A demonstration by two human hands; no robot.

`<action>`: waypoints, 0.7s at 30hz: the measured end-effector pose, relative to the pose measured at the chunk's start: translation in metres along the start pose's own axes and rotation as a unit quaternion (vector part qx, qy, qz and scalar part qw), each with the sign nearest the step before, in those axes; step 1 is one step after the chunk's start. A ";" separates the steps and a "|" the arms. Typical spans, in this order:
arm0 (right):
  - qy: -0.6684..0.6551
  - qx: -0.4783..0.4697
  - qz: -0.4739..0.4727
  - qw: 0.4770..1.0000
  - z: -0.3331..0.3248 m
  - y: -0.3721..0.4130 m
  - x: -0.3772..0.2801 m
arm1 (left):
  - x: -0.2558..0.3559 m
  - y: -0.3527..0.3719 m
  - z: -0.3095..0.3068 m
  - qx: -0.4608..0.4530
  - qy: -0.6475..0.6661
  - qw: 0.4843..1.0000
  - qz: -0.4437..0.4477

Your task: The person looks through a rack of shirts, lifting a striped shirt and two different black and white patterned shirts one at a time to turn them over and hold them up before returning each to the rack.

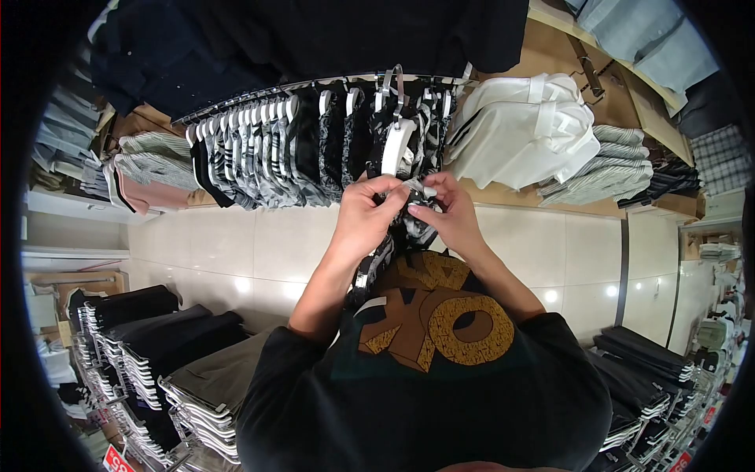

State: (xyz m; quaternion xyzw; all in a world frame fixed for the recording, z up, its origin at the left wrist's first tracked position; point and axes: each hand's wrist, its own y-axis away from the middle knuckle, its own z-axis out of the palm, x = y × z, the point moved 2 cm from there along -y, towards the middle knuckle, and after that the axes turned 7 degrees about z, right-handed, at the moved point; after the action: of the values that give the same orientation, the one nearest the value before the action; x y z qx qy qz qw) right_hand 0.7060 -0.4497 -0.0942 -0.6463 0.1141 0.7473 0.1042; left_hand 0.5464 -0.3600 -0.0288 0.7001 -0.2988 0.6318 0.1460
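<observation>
My left hand (366, 211) and my right hand (450, 212) meet in front of my chest, both gripping a black-and-white patterned garment (409, 224) that hangs down between them. The garment is on a white hanger (395, 145) whose hook reaches up toward the clothes rail (314, 82). My fingers pinch the fabric near the hanger's lower end. Part of the garment is hidden behind my hands and my black printed shirt.
The rail carries a row of patterned and dark garments on white hangers (259, 149). White shirts (535, 130) hang to the right, dark clothes (314, 35) above. Racks of dark trousers (157, 346) stand at lower left and folded dark garments (637, 370) at lower right. Pale tiled floor (236, 244) lies below.
</observation>
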 end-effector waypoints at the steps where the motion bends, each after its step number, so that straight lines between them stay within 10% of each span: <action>1: -0.012 -0.007 0.030 0.999 -0.004 -0.002 0.012 | 0.001 0.000 -0.002 -0.001 0.000 1.000 0.018; 5: -0.057 -0.130 0.179 0.974 -0.040 0.002 0.027 | 0.005 0.000 -0.018 0.003 0.048 0.998 -0.027; 11: -0.099 -0.112 0.066 0.987 -0.066 -0.010 0.008 | -0.007 0.003 -0.034 -0.054 -0.116 0.991 0.039; 18: 0.068 -0.306 0.191 0.930 -0.038 -0.005 -0.012 | -0.006 0.005 -0.028 -0.027 -0.025 0.999 0.026; 21: 0.065 -0.242 0.192 0.949 -0.023 0.000 -0.010 | -0.003 0.004 -0.028 -0.026 -0.035 0.999 0.032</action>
State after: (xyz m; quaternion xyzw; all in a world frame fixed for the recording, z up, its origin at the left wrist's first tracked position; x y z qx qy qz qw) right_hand 0.7294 -0.4569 -0.0876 -0.6650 0.0582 0.7147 -0.2088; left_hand 0.5221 -0.3461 -0.0276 0.7077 -0.3429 0.6031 0.1334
